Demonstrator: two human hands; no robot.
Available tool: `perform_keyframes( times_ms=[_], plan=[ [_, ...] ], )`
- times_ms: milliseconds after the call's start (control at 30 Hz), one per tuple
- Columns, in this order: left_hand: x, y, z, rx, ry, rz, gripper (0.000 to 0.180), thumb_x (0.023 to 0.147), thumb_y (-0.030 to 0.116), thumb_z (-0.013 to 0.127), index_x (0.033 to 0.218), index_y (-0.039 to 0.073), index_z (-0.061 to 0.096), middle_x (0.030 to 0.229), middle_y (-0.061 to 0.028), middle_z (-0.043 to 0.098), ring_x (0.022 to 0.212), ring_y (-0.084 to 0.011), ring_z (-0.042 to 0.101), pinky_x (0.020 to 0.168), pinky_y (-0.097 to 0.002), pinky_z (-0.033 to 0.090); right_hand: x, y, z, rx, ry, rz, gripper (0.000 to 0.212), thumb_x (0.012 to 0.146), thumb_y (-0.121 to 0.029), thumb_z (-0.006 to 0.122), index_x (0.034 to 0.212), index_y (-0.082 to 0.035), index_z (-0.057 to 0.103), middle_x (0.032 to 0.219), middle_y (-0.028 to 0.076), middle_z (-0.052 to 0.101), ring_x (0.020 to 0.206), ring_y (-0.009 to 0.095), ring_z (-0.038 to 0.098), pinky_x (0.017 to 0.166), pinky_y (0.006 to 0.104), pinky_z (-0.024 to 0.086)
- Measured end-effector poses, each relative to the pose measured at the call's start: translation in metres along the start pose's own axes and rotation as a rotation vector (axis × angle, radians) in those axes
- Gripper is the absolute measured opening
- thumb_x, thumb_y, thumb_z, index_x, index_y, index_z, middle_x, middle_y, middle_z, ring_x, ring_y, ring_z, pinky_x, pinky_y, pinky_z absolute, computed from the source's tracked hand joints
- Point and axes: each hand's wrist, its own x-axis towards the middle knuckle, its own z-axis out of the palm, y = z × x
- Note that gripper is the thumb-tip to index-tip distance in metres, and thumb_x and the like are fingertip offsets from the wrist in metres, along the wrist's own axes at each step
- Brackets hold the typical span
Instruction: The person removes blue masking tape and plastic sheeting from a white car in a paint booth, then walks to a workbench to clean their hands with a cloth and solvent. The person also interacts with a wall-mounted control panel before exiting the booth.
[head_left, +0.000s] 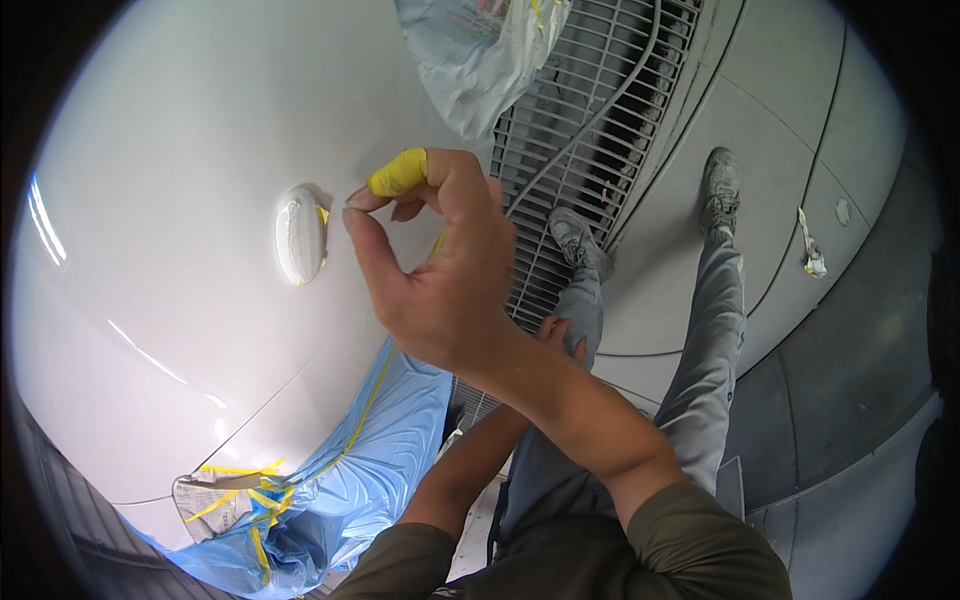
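Observation:
My right hand (440,255) is raised in front of a glossy white panel (220,120), with thumb and index fingertip pinched together. Yellow tape (399,173) is wrapped around the index finger. Whatever lies between the fingertips, if anything, is too small to make out. Just left of the pinch, a whitish oval part (298,236) stands out from the panel, with bits of yellow tape at its edge. Partly behind my right forearm, my left hand (563,335) rests with fingers apart on my grey trouser leg (578,300).
Blue plastic sheeting (375,455) with yellow tape and printed paper (215,505) covers the panel's lower edge. A pale plastic sheet (470,70) hangs at the top. A metal floor grating (590,90) carries a hose (600,112). Crumpled tape (812,255) lies right.

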Motion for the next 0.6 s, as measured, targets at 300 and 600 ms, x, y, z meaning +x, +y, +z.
perform_keyframes(
  times_ms=[300,600],
  plan=[
    [0.001,-0.004,0.002,0.012,-0.001,0.004,0.04,0.084,0.03,0.075,0.117,0.009,0.067,0.123,-0.0119,0.062,0.094,-0.0385,0.069,0.085,-0.0502,0.055,-0.004,0.004,0.011,0.137,-0.004,0.076,0.039,0.082,-0.002,0.079,0.11,-0.003,0.052,0.092,0.007,0.074,0.079,0.015,0.067,0.074,0.0283,0.051],
    [-0.001,-0.008,0.005,0.019,0.019,0.03,0.043,0.085,0.034,0.074,0.119,0.01,0.066,0.128,-0.0117,0.061,0.096,-0.0386,0.069,0.086,-0.0491,0.056,0.003,0.003,0.013,0.192,-0.063,0.171,0.039,0.082,0.0,0.076,0.108,-0.003,0.048,0.085,0.006,0.072,0.071,0.013,0.064,0.068,0.0276,0.05]
  ],
)
